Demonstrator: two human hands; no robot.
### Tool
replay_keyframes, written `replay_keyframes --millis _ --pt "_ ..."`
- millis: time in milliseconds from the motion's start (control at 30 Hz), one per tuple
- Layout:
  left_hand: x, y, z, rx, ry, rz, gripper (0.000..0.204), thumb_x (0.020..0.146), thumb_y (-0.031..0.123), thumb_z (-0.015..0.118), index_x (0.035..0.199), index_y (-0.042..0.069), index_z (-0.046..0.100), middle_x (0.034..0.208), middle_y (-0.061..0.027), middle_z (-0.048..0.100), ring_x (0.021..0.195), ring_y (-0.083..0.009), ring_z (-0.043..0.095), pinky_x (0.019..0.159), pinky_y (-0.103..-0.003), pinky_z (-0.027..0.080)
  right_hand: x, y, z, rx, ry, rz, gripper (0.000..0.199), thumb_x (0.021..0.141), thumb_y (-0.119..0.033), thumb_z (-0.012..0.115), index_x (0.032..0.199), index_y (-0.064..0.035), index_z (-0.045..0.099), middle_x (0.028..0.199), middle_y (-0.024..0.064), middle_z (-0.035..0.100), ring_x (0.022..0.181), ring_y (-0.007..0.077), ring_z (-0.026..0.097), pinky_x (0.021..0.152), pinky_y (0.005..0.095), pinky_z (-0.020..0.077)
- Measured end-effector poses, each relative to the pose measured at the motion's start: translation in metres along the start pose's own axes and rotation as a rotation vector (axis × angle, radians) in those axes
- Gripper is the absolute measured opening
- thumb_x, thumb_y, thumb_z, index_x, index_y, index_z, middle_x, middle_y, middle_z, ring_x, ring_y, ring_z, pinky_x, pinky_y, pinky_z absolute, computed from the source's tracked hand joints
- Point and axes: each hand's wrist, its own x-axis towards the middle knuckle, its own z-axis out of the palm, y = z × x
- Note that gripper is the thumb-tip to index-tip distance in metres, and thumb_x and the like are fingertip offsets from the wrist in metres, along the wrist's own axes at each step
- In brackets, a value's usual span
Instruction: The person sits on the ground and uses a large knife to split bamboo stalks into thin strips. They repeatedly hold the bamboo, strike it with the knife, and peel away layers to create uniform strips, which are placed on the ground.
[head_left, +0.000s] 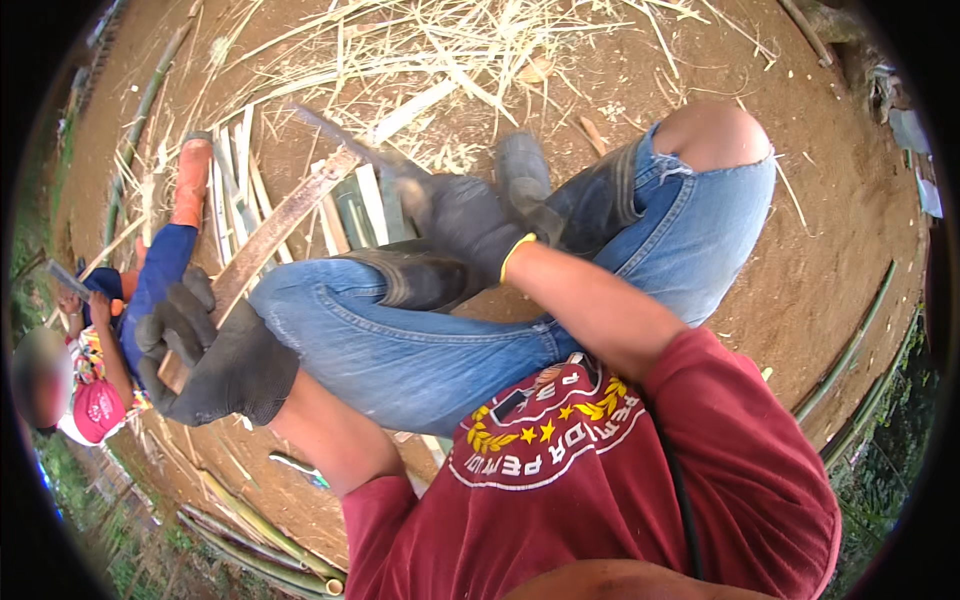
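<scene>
Both of my hands wear dark grey work gloves. My left hand (220, 355) is closed around the lower end of a bamboo strip (270, 230), which slants up and away to the right beside my left knee. The strip's near part is brown and its far part is pale. My right hand (470, 220), slightly blurred, grips a long knife above my boots. Its dark blade (338, 133) points to the upper left and lies across the strip, apparently touching it. The knife's handle is mostly hidden in my glove.
Pale bamboo shavings (470, 60) cover the dirt beyond my boots. Split bamboo slats (240, 180) lie beside the strip. At left another person (110, 350) in orange boots sits close, holding a blade. Bamboo poles (270, 550) lie at lower left, and another pole (850, 350) at right.
</scene>
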Motion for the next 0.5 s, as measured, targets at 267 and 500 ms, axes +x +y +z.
replay_keyframes --millis 267,500 --pt "-0.020 0.014 0.019 0.079 0.300 -0.035 0.026 0.074 0.032 0.055 0.080 0.007 0.059 0.062 -0.0077 0.048 0.058 -0.0211 0.049 0.062 -0.039 0.046 -0.007 0.003 -0.011 0.028 -0.095 0.288 0.048 0.100 -0.046 0.044 0.128 -0.0086 0.056 0.081 0.0215 0.067 0.077 0.0410 0.066 0.073 0.0481 0.0519" --pt "-0.017 0.010 0.013 0.042 0.085 -0.048 0.025 0.072 0.027 0.056 0.079 0.003 0.057 0.064 -0.0063 0.046 0.054 -0.0188 0.044 0.058 -0.034 0.040 -0.004 0.042 0.022 -0.041 -0.014 0.425 0.048 0.100 -0.050 0.041 0.099 -0.0134 0.072 0.080 0.0205 0.068 0.075 0.0398 0.066 0.069 0.0491 0.0513"
